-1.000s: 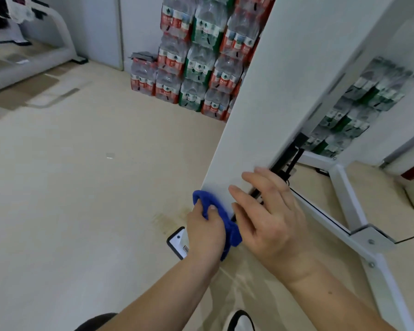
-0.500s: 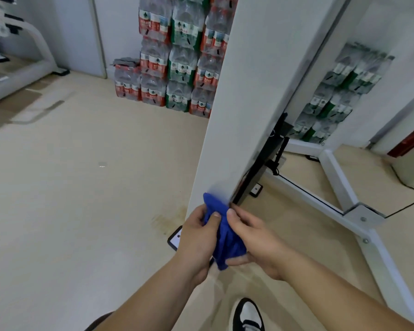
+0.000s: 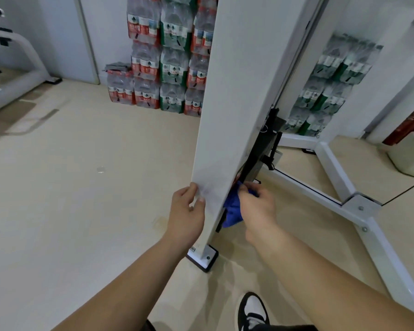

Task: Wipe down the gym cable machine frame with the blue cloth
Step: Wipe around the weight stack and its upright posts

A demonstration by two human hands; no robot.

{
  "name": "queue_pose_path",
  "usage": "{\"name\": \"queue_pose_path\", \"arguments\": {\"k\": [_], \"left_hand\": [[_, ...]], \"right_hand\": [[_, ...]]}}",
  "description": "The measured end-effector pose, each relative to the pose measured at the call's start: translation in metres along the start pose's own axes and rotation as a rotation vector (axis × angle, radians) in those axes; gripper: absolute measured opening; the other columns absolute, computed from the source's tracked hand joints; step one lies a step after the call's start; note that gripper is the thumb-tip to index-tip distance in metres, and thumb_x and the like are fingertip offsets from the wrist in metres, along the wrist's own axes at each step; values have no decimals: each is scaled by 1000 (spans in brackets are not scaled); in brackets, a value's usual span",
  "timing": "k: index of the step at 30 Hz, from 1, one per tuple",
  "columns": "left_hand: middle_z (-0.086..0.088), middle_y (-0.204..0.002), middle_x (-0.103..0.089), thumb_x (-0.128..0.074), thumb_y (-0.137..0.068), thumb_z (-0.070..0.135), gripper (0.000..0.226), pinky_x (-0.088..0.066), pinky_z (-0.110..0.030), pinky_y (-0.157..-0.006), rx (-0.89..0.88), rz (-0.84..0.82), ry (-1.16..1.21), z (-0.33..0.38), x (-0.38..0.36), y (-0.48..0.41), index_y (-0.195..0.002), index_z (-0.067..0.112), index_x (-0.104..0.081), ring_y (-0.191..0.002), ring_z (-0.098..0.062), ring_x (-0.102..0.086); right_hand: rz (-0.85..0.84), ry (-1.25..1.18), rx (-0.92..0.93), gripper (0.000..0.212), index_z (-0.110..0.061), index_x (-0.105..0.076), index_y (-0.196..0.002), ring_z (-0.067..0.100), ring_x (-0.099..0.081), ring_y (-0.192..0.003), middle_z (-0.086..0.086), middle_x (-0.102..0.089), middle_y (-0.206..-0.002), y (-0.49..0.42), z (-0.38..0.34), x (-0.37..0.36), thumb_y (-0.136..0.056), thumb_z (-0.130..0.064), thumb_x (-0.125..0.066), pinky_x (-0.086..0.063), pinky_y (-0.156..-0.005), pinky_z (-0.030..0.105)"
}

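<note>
Post (image 3: 227, 111): a white upright of the cable machine. It stands on a dark base plate (image 3: 203, 257) on the floor (image 3: 69, 187).
Cloth (image 3: 231, 212): blue and bunched. It lies against the right side of the post, low down and near the base plate.
Right hand (image 3: 257, 206): its grip is curled around the cloth, with the fingers bent toward the post.
Left hand (image 3: 187, 209): it holds the left edge of the post at about the same height. The thumb is on the front face and the fingers bend around the edge.
Black part (image 3: 261, 156): it sits behind the post, just above the cloth.
Base beam (image 3: 359, 211): white, it lies on the floor to the right.
Bottle packs (image 3: 167, 58): stacked at the far wall.
Shoe (image 3: 251, 309): black and white, at the near edge of the floor.
</note>
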State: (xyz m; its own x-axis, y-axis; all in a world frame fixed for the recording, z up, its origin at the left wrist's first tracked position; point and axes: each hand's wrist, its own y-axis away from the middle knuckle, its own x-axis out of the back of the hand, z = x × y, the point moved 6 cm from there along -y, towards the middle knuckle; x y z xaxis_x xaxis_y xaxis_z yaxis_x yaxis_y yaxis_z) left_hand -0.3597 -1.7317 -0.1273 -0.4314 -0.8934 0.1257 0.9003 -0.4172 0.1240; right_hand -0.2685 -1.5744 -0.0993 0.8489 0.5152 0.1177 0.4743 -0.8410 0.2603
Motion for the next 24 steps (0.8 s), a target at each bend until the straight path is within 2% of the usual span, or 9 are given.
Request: {"name": "queue_pose_path", "arguments": {"k": [1, 3, 6, 8, 14, 18, 20, 22, 24], "left_hand": [[16, -144, -34, -49, -105, 23, 49, -37, -22, -105, -10, -21, -28, -4, -4, 0, -152, 32, -40, -128, -2, -45], [20, -146, -29, -46, -105, 19, 54, -36, -21, -107, -36, -53, -92, -14, -7, 1, -154, 39, -35, -133, -6, -44], [23, -146, -29, -44, -105, 12, 59, -42, -23, -108, -134, -42, -139, -27, -4, -2, -152, 46, -34, -131, -11, -47], [24, -145, -35, -45, -104, 10, 59, -41, -18, -106, -182, 2, -133, -42, 0, -6, -151, 46, -36, -130, -3, -47], [12, -147, -45, -47, -104, 18, 54, -42, -22, -99, 154, 72, 31, -124, -15, -13, -155, 30, -35, -119, -2, -54], [12, -141, -53, -45, -103, 15, 52, -43, -16, -83, 282, 128, 59, -163, -21, -19, -153, 30, -38, -110, 0, -57], [13, -139, -52, -44, -102, 12, 51, -43, -16, -87, 300, 143, 79, -178, -26, -24, -147, 35, -44, -112, 3, -56], [14, -140, -49, -43, -100, 9, 50, -44, -25, -102, 281, 141, 49, -192, -29, -30, -137, 41, -50, -123, 0, -51], [17, -140, -47, -43, -99, 7, 52, -47, -28, -104, 261, 123, 3, -209, -29, -35, -138, 39, -53, -125, 2, -51]], "right_hand": [[39, -58, 0, 9, -26, -65, -106, 18, -65, -72, 1, -70, -90, 0, -2, -10, -101, -26, -58, -51, -58, 20], [118, -112, 2, 16, -34, -65, -101, 25, -64, -80, 0, -69, -92, 0, 6, -26, -94, -37, -51, -52, -71, 31], [228, -144, 62, 22, -39, -65, -101, 19, -68, -99, -6, -70, -111, -1, 29, -33, -93, -33, -45, -56, -91, 40], [213, -142, 69, 24, -40, -66, -106, 16, -68, -105, -7, -70, -116, 0, 48, -35, -95, -32, -46, -57, -95, 42], [74, -13, -67, 30, -36, -70, -110, 31, -67, -112, 8, -69, -121, -10, 148, -35, -92, -35, -47, -56, -98, 46], [128, -2, 145, 44, -25, -60, -132, 5, -58, -114, -11, -53, -129, -15, 132, -31, -98, 0, -49, -48, -98, 19], [134, 19, 229, 48, -25, -54, -138, -2, -53, -119, -14, -49, -129, -15, 141, -34, -97, -2, -49, -43, -95, 9], [102, 99, 229, 48, -22, -49, -142, 1, -50, -123, -12, -47, -131, -18, 172, -40, -98, -4, -48, -40, -97, 10], [58, 196, 158, 48, -17, -46, -145, 15, -48, -128, -7, -44, -133, -26, 210, -47, -100, -1, -47, -39, -101, 22]]}}
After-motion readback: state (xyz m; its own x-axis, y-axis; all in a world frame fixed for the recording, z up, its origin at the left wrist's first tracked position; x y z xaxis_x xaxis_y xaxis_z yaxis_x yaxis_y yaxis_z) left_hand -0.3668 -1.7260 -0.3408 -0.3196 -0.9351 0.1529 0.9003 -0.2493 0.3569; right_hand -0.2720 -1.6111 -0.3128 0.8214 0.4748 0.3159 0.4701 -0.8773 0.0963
